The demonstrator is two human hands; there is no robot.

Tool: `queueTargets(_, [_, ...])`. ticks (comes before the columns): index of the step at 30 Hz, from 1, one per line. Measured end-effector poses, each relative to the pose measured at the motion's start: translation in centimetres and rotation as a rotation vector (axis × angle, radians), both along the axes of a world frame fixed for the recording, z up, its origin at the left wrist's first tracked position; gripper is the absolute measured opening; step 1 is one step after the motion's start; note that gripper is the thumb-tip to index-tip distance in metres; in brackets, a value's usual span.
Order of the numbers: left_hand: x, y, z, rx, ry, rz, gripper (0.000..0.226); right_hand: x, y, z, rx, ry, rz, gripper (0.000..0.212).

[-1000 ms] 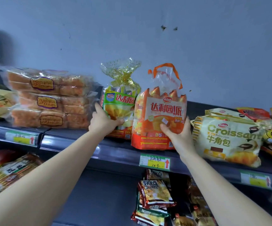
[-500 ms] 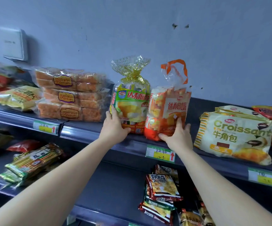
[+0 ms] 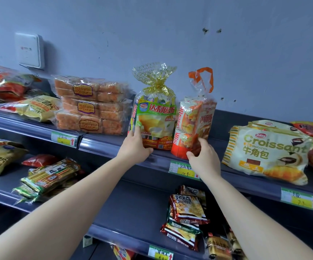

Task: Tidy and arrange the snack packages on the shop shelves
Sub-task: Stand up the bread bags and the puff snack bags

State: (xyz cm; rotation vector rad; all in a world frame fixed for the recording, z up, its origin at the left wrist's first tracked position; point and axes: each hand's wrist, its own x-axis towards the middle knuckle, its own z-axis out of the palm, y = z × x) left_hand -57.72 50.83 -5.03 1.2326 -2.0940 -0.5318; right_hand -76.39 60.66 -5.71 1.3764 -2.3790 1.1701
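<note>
Two tall snack bags stand side by side on the upper shelf [image 3: 110, 145]. The green-and-yellow bag [image 3: 156, 115], tied with gold film at the top, is held at its lower left corner by my left hand [image 3: 135, 147]. The orange bag [image 3: 195, 121], with an orange handle loop on top, is turned so its narrow side faces me. My right hand [image 3: 204, 158] grips its bottom front corner, thumb and fingers curled round it.
Stacked orange cake packs [image 3: 90, 106] lie left of the bags and a Croissant bag [image 3: 268, 151] lies to the right. Yellow and red packets [image 3: 32, 107] sit further left. Biscuit stick packs [image 3: 49, 177] and small snack packets [image 3: 187, 211] are on the lower shelf. A white wall box [image 3: 30, 50] hangs above.
The orange bag has been set down on the shelf and turned from face-on to side-on. My right hand slid down to its base. The view shifted left.
</note>
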Motion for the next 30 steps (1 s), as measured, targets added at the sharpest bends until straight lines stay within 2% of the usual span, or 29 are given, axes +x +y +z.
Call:
queueTargets(5, [1.1,2.0,-0.2,-0.014,-0.018,-0.008,0.087,1.4,0.9,-0.3,-0.088,0.029,0.031,0.053])
queueTargets(13, [6.2,4.0,-1.9,0.002,-0.104,0.077,0.062,5.5,1.7,-2.3,-0.193,0.123,0.16,0.028])
queueTargets(18, [11.7,4.8,-4.0,0.037,-0.149,0.148,0.049,9.7,0.7,-4.6,0.027,0.061,0.387,0.024])
queueTargets(23, [18.4,4.7,-6.8,0.004,-0.302,0.261,0.035,14.8,-1.2,-6.8,0.171,0.075,0.52,0.025])
queueTargets(30, [28.8,3.3,-10.2,0.017,-0.422,0.439,0.037,24.7,-5.5,-9.5,0.275,0.164,0.654,0.029])
